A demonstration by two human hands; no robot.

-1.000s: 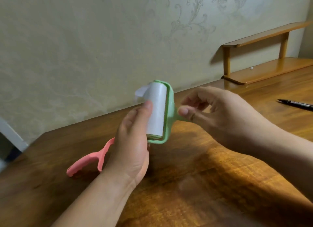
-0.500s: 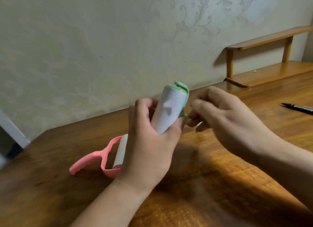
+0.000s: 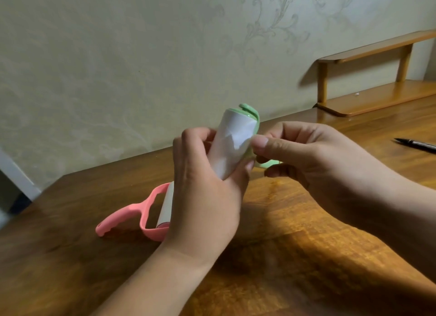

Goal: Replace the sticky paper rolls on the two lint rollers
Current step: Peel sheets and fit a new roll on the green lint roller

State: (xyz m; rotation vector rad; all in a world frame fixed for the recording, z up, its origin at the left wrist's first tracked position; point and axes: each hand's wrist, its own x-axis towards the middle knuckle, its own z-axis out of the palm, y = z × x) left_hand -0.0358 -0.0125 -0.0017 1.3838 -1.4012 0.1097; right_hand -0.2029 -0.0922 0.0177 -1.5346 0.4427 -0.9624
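Head view: pink roller [image 3: 125, 218] half hidden

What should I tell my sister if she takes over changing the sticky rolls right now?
Left hand grips the white sticky paper roll on the green plastic lint roller, held above the brown wooden table.
Right hand holds its green handle, thumb at a loose paper edge.
Pink plastic lint roller lies on the table, white roll mounted.
Cannot tell whether either roll is new; likely both remain.
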